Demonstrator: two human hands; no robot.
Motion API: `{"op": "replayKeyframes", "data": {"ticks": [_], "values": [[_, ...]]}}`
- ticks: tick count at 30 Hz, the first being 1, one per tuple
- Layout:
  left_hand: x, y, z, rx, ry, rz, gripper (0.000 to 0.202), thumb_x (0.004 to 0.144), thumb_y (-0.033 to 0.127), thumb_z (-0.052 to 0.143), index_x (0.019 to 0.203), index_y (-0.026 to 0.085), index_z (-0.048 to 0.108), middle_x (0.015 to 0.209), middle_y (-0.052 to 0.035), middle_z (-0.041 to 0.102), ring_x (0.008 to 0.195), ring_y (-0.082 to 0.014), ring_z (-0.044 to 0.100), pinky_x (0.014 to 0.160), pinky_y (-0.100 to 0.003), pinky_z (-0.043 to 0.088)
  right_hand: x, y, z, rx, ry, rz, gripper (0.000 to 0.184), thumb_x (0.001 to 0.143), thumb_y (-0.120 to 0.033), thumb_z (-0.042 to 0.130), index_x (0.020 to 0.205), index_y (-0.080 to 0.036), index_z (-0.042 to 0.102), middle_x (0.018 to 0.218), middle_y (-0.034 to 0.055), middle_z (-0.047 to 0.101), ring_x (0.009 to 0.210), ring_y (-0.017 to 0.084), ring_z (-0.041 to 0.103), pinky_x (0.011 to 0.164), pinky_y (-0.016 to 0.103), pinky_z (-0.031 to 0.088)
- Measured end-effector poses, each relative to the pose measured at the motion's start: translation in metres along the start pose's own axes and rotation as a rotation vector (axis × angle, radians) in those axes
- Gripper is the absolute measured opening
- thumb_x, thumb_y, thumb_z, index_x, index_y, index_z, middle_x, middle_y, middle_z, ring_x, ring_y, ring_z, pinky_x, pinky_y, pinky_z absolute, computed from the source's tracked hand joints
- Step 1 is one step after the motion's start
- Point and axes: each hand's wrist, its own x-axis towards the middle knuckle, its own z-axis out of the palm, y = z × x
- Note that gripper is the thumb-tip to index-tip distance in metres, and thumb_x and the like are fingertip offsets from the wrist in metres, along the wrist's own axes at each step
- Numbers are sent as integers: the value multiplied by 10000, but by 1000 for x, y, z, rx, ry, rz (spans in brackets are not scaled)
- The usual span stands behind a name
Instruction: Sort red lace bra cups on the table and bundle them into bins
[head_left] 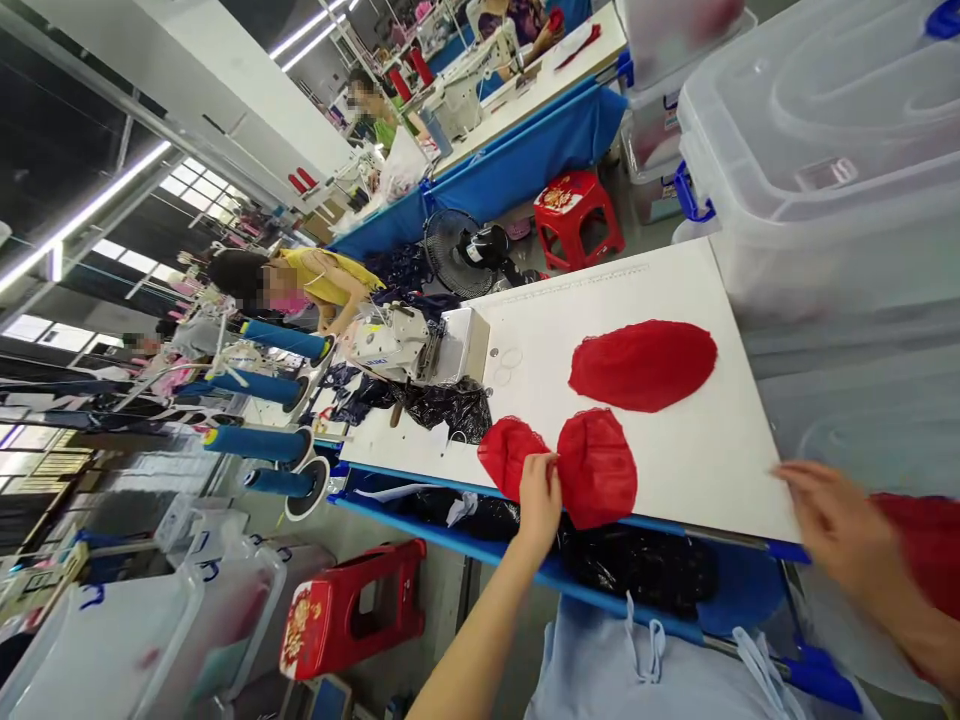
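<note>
Clear lidded bins point(817, 150) stand stacked beside the white tabletop point(697, 450); one shows red fabric through its wall. The left hand point(538, 490), fingers pinched together on the joined red lace cups point(592, 465), holds them at the near edge. The blurred right hand point(825, 520) hovers, fingers apart, off the corner

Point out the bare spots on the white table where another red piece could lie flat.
Bare: the strip of table between the sewing machine and the big red piece, and the patch below that piece, right of the red pair under the left hand. Crowded: the black fabric by the machine.
</note>
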Motion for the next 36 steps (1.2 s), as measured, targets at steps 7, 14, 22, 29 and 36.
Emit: {"op": "replayKeyframes", "data": {"ticks": [7, 14, 22, 29, 36], "values": [[28, 7, 16, -132, -83, -187, 64, 790, 189, 590, 842, 165, 562, 1010, -110, 575, 1081, -278, 536, 1001, -429, 396, 47, -53, 131, 64, -124, 23, 307, 896, -232, 416, 1152, -237, 586, 1145, 101, 589, 975, 228, 640, 784, 388, 594], [-36, -5, -46, -912, -573, -561, 215, 612, 149, 569, 817, 180, 513, 659, 42, 544, 564, -86, 508, 556, -186, 374, 52, -74, 174, 58, -102, 43, 272, 915, -185, 357, 1098, -206, 556, 1033, 102, 578, 878, 215, 640, 731, 404, 600], [-36, -56, -154, -747, -567, -522, 355, 668, 195, 637, 1022, 174, 646, 906, -29, 665, 746, -122, 580, 675, -217, 412, 31, -100, 248, -35, -487, -210, 348, 874, -185, 412, 1128, -230, 644, 1092, 100, 655, 952, 243, 646, 822, 424, 585], [19, -49, -133, -823, -765, -258, 380, 734, 194, 630, 1113, 212, 611, 1077, -53, 678, 955, -180, 627, 879, -284, 455, 43, -39, 136, -306, -436, -272, 332, 853, -288, 454, 1073, -181, 679, 926, 131, 634, 797, 282, 621, 687, 465, 561], [80, -55, -77, -26, -704, 1, 473, 732, 80, 491, 1194, 154, 558, 1061, -73, 678, 929, -174, 628, 823, -291, 499, 44, -25, 98, -344, -285, -225, 328, 851, -219, 441, 1084, -155, 662, 975, 156, 618, 874, 313, 611, 752, 515, 547]]}}
